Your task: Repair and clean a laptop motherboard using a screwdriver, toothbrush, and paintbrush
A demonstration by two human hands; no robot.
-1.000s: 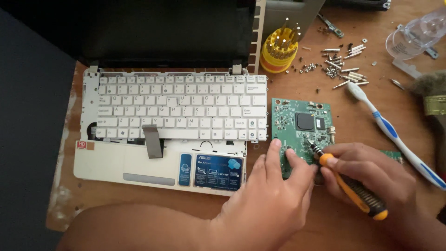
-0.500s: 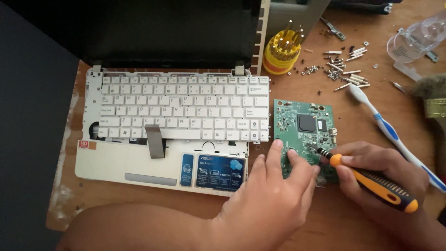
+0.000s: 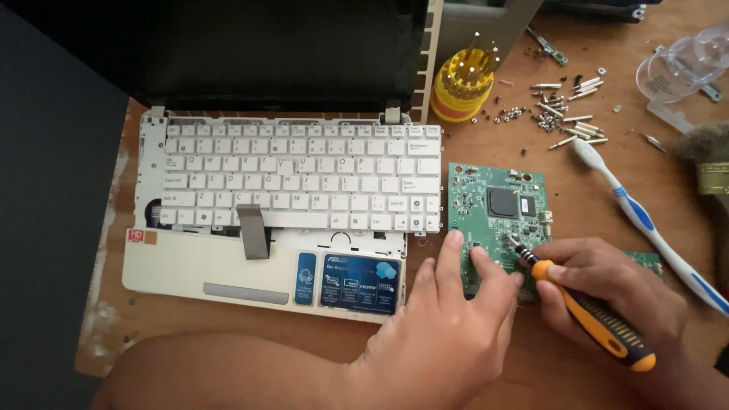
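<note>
My left hand (image 3: 444, 330) lies open, pinning the green circuit board (image 3: 495, 216) flat so my right hand (image 3: 607, 292), gripping the orange-and-black screwdriver (image 3: 588, 319), can bear down on it

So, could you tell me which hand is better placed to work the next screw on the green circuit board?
The right hand, probably: it already holds the orange-and-black screwdriver with its tip on the green circuit board. The left hand lies flat on the board's lower edge, steadying it.

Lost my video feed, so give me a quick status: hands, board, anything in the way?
Left hand pressing board. Right hand holds screwdriver, tip on board. Nothing blocking.
</note>
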